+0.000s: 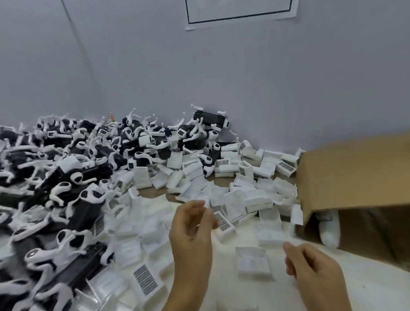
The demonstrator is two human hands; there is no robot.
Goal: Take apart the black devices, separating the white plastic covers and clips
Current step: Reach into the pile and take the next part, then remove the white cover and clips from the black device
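Hands hover empty between two heaps on the counter [369, 287].

Left hand [191, 227] is raised with fingers loosely curled and seems to hold nothing, though blur hides the tips; right hand [312, 265] hangs relaxed, gripping nothing. Black devices [64, 184] with white clips still on lie heaped at the left, near the left hand; loose white covers [244, 199] spread between them and a tipped cardboard box [353, 171]. Best next move, I judge: take one device from the heap's near edge, steady its body in one hand, and pry the cover off evenly with the other.
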